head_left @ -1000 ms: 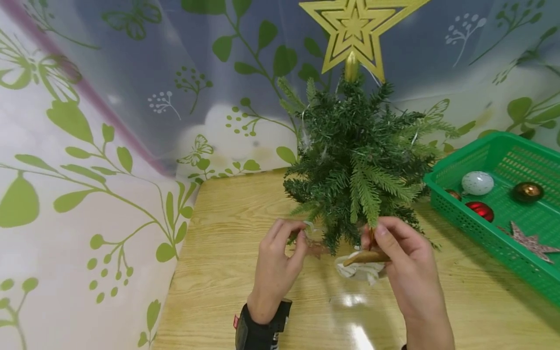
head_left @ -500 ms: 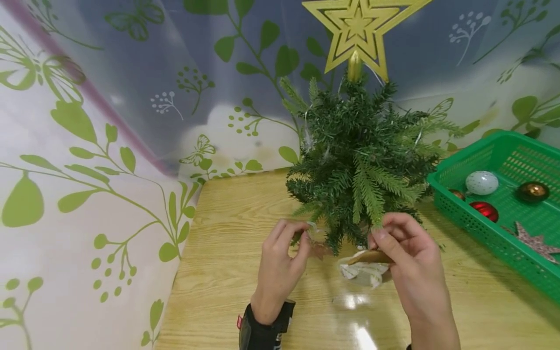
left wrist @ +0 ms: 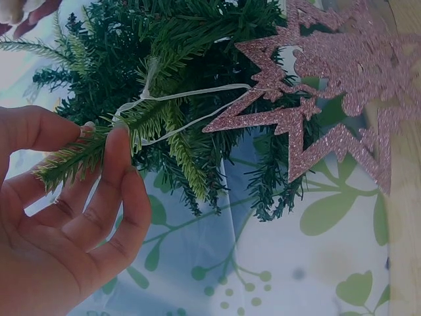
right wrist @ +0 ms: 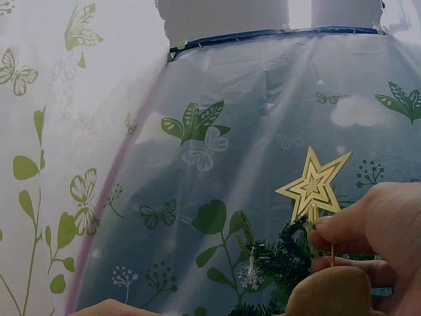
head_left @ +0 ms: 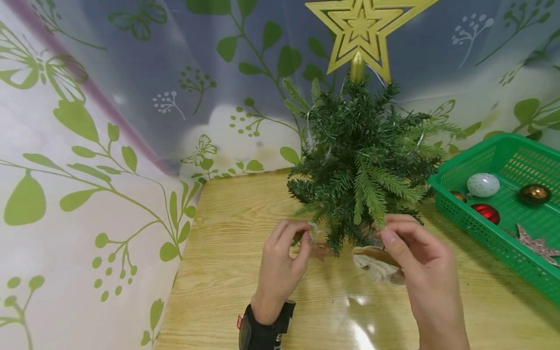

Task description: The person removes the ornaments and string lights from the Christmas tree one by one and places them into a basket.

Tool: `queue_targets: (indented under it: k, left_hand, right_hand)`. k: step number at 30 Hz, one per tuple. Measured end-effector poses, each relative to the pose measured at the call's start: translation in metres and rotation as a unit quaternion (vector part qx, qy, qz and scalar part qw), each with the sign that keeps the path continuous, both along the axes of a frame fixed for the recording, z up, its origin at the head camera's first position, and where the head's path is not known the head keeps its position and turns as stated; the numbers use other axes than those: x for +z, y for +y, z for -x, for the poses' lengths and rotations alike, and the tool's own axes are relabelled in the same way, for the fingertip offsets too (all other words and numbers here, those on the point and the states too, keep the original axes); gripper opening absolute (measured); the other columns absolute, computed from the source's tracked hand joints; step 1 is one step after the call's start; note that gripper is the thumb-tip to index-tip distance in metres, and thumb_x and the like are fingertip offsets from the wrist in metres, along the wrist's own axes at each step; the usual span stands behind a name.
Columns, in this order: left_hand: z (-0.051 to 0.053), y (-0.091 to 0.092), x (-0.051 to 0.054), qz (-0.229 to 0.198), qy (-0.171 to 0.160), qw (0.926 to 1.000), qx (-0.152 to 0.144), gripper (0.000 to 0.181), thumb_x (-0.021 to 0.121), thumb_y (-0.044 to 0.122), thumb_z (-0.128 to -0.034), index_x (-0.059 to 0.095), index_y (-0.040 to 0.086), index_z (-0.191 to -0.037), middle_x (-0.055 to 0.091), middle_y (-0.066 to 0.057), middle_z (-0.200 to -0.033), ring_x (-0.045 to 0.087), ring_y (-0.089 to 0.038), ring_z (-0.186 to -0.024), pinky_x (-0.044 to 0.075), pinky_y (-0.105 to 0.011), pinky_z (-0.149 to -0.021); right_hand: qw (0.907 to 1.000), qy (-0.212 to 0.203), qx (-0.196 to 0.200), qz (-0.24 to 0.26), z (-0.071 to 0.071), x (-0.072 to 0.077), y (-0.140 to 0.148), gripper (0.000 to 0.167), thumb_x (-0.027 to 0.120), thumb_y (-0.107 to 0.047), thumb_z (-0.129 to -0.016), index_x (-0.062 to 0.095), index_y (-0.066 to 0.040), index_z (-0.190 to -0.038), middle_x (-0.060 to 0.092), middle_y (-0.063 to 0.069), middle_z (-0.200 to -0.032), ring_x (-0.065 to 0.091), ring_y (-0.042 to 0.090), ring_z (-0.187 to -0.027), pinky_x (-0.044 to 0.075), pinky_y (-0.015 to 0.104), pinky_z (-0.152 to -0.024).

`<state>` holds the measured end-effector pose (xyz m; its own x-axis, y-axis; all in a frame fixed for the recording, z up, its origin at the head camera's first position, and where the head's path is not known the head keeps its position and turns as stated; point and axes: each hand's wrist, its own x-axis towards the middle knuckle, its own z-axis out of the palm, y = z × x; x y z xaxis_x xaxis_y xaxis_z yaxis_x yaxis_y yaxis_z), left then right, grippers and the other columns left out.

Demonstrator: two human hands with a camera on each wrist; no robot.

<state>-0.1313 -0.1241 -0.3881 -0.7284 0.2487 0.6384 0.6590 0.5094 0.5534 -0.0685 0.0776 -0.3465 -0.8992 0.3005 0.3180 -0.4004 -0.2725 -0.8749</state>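
Observation:
The small artificial Christmas tree (head_left: 354,146) stands on the table with a gold star (head_left: 359,29) on top. Low on its left side my left hand (head_left: 282,272) pinches a green branch tip (left wrist: 72,158) between thumb and fingers. A white string loop (left wrist: 197,95) lies over that branch at the fingertips, and a pink glittery star ornament (left wrist: 289,125) hangs from it. My right hand (head_left: 426,262) pinches the thin gold cord (right wrist: 332,255) of a brown-and-white ornament (head_left: 378,265), close by a light green branch tip. Whether the cord touches that branch is hidden.
A green plastic basket (head_left: 442,194) stands on the right, holding a white ball (head_left: 483,185), a red ball (head_left: 486,214), a bronze ball (head_left: 534,194) and a glittery star (head_left: 535,245). Patterned curtains (head_left: 245,97) rise behind and left of the wooden table (head_left: 210,272).
My right hand has shifted slightly right, and the brown-and-white ornament below it has moved right and turned. My left hand keeps its pinch on the branch.

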Motion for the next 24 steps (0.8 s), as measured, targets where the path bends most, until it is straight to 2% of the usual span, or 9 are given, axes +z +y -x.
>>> queue_targets:
  k: [3,6,10,13,15,18,21,24]
  left_hand:
    - [0.0,0.0,0.0,0.0,0.002,1.0,0.002,0.014,0.058,0.002,-0.0932,0.067,0.005,-0.103,0.06,-0.003,-0.095,0.059,-0.012,-0.082,0.05,-0.023,-0.069]
    - [0.001,-0.001,0.001,0.0,0.002,1.0,0.004,0.014,0.058,0.002,-0.0931,0.067,0.005,-0.103,0.06,-0.003,-0.095,0.06,-0.012,-0.082,0.05,-0.024,-0.069]
    - [0.0,-0.001,0.001,0.001,-0.001,1.0,0.005,0.014,0.058,0.002,-0.0935,0.067,0.006,-0.103,0.061,-0.003,-0.096,0.06,-0.012,-0.083,0.05,-0.024,-0.069]
    - [0.0,-0.001,0.001,0.0,-0.003,1.0,0.006,0.014,0.058,0.003,-0.0935,0.067,0.005,-0.103,0.061,-0.003,-0.096,0.06,-0.012,-0.084,0.05,-0.024,-0.069]
    - [0.0,-0.001,0.001,-0.001,-0.002,1.0,0.005,0.014,0.058,0.003,-0.0934,0.067,0.005,-0.103,0.061,-0.003,-0.097,0.06,-0.012,-0.084,0.05,-0.025,-0.068]
    - [0.0,-0.001,0.001,0.0,-0.003,1.0,0.005,0.014,0.058,0.003,-0.0935,0.067,0.005,-0.104,0.061,-0.003,-0.097,0.06,-0.012,-0.084,0.049,-0.025,-0.067]
    - [0.0,-0.001,0.001,0.0,-0.005,1.0,0.005,0.015,0.057,0.003,-0.0937,0.067,0.005,-0.104,0.061,-0.002,-0.097,0.061,-0.012,-0.084,0.049,-0.025,-0.067]
    - [0.0,-0.001,0.001,-0.002,-0.007,1.0,0.003,0.015,0.057,0.003,-0.0937,0.067,0.005,-0.104,0.061,-0.003,-0.097,0.061,-0.013,-0.084,0.05,-0.026,-0.068]
  right_hand:
    - [0.9985,0.027,0.009,0.048,-0.001,0.001,0.001,0.016,0.05,0.015,-0.092,0.065,0.01,-0.096,0.06,0.014,-0.112,0.054,0.024,-0.106,0.048,0.025,-0.085]
    - [0.9925,0.06,0.03,0.102,-0.001,0.001,0.003,0.02,0.044,0.017,-0.093,0.063,0.011,-0.096,0.06,0.015,-0.108,0.054,0.025,-0.102,0.048,0.028,-0.087]
    - [0.9752,0.124,0.088,0.161,-0.001,0.0,0.007,0.028,0.031,0.016,-0.097,0.058,0.012,-0.1,0.062,0.017,-0.099,0.058,0.026,-0.091,0.05,0.032,-0.082]
    - [0.9594,0.156,0.137,0.191,-0.001,-0.003,0.01,0.032,0.023,0.015,-0.098,0.055,0.012,-0.103,0.062,0.017,-0.088,0.059,0.025,-0.078,0.051,0.032,-0.075]
    - [0.9587,0.154,0.144,0.191,-0.002,-0.004,0.011,0.034,0.022,0.015,-0.099,0.056,0.012,-0.104,0.062,0.014,-0.08,0.056,0.022,-0.066,0.052,0.031,-0.072]
    - [0.9602,0.147,0.142,0.19,-0.003,-0.006,0.013,0.035,0.022,0.015,-0.099,0.057,0.013,-0.104,0.059,0.011,-0.073,0.045,0.02,-0.055,0.052,0.032,-0.075]
    - [0.9613,0.153,0.138,0.183,-0.004,-0.007,0.015,0.036,0.021,0.017,-0.098,0.057,0.015,-0.103,0.056,0.01,-0.07,0.038,0.022,-0.056,0.051,0.032,-0.076]
    - [0.9638,0.157,0.132,0.17,-0.004,-0.007,0.017,0.035,0.022,0.019,-0.096,0.057,0.018,-0.101,0.055,0.01,-0.07,0.041,0.022,-0.061,0.047,0.029,-0.07]
